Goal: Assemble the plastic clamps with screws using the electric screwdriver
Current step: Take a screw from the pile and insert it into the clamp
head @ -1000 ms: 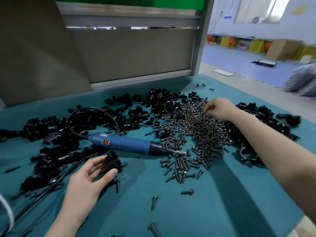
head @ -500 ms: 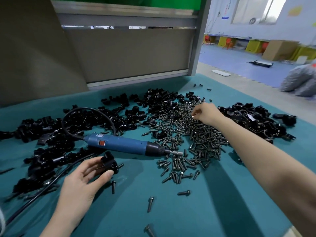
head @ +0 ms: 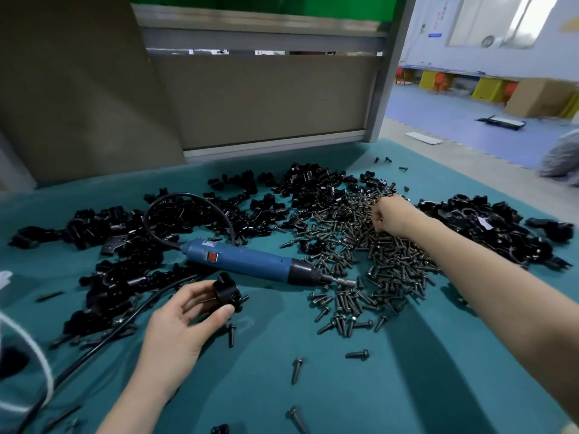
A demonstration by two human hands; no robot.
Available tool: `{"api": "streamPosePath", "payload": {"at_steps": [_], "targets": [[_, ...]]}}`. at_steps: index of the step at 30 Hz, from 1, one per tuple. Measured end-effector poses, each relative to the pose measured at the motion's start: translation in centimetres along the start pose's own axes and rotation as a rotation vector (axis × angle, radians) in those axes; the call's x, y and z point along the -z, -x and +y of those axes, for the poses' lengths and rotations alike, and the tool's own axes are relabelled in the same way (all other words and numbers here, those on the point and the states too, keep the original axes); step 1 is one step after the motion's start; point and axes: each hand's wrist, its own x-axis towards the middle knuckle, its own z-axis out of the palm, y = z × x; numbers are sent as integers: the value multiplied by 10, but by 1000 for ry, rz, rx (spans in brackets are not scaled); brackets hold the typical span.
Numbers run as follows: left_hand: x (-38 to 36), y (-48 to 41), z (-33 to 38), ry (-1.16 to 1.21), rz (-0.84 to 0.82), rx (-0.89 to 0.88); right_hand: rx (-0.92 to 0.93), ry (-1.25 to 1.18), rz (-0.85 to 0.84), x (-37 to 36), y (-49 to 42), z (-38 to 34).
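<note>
One screwdriver [head: 250, 261], countless screws [head: 391, 261] (clamps [head: 313, 183] too)

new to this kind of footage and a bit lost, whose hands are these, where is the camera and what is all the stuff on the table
There is no machine here: these are one person's bare hands, filmed by a wide-angle camera worn on their head, looking forward and down. The left hand holds a black plastic clamp between thumb and fingers. The right hand reaches into a pile of screws, fingers curled; whether it has picked one up cannot be seen. Between them a blue electric screwdriver lies on the teal table cover, its cord looping back. More black clamps lie in heaps behind and to both sides.
</note>
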Motion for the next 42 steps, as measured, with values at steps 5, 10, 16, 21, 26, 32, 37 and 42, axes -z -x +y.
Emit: {"api": "streamPosePath", "payload": {"at_steps": [5, 10, 16, 21, 26, 32, 37, 42], "targets": [[-1, 1, 0, 6, 16, 7, 60, 60, -50, 2, 1, -1], [-3, 2, 2, -14, 10, 1, 50, 8, 137, 4, 13, -7], [-3, 2, 3, -7, 13, 8, 402, -533, 136, 29, 85, -114], [-3, 2, 3, 19, 20, 9, 649, -542, -28, 23, 121, -178], [-2, 2, 4, 6, -4, 12, 685, -445, 7, 17, 119, -187], [-1, 1, 3, -16, -16, 20, 857, -159, 36, 15, 124, -190], [-1, 1, 3, -8, -16, 31, 893, -117, 81, 11, 126, -193], [-1, 2, 4, -43, 4, 7, 720, -503, 79, 4, 120, -187]]}}
